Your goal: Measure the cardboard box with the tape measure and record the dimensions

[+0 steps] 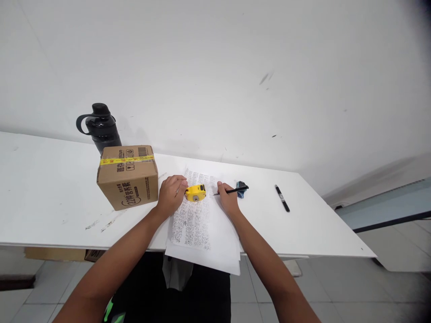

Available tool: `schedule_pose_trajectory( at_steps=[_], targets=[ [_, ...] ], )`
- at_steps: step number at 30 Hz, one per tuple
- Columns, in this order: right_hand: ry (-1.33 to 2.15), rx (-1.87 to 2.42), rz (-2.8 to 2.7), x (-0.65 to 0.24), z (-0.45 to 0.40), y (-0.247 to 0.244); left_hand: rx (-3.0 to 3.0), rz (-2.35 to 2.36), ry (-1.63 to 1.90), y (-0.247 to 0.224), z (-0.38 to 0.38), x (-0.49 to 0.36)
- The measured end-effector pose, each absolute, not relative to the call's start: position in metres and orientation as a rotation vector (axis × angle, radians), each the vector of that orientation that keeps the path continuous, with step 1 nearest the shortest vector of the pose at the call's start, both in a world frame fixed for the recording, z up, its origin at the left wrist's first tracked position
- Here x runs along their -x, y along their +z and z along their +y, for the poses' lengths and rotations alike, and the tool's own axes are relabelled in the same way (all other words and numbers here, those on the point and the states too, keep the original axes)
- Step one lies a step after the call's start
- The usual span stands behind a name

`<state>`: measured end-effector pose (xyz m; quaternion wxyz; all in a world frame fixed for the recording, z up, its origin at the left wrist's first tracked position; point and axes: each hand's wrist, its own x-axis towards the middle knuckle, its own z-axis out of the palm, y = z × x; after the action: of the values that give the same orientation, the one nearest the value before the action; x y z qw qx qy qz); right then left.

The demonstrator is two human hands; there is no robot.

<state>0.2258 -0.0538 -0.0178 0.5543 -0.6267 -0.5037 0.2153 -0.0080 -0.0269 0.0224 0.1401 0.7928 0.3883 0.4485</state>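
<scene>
My left hand (171,195) is closed at the left end of a yellow tape measure (195,193), with the thumb and fingertips at its mouth; the exact grip is partly hidden. The tape measure is over a sheet of paper (191,229) densely covered in dark writing, on top of more white sheets (225,255). In my right hand (229,199) a black pen (237,190) is pinched, its tip pointing left at the paper's right side. Just beyond that hand is a small blue-and-black item (241,188), partly covered by the pen.
A taped cardboard box (129,179) stands left of my left hand, with a black handled bottle (103,128) behind it. Another black pen (282,198) lies on the white table (269,229) to the right. A white wall (215,80) rises along the back edge.
</scene>
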Motion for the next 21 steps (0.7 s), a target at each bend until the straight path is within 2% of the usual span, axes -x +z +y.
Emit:
schedule_pose_trajectory(
  at_steps=[10,21],
  targets=[
    [0.5,1.491,-1.174,-0.2242,-0.0552,-0.0134,-2.336,1.026,1.072,0.024,-0.0293,0.0057],
    [0.517,1.514,-1.162,-0.2247,-0.0548,-0.0154,-2.284,1.078,0.998,0.0208,-0.03,0.0045]
  ],
)
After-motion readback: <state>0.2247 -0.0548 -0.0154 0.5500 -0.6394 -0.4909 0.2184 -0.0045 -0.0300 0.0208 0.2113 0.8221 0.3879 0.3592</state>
